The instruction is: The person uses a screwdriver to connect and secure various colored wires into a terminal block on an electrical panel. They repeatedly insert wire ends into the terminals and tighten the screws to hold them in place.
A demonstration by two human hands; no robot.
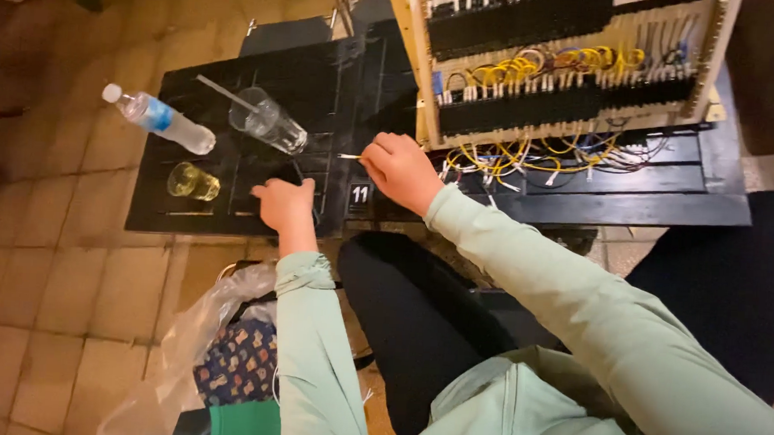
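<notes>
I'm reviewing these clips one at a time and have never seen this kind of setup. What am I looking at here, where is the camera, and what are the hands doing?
There is no machine: this is one picture from a camera worn on a person's head, looking down at their own two bare hands and pale green sleeves. They sit at a low black table. The right hand pinches a thin white-tipped wire end. The left hand rests on the table edge; whether it holds anything cannot be told. Propped on the table is a wooden-framed board with black strips and many yellow, white and blue wires. Also on the table: a plastic water bottle, a clear cup with a straw and a small glass of yellowish liquid. A plastic bag lies on the tiled floor.
</notes>
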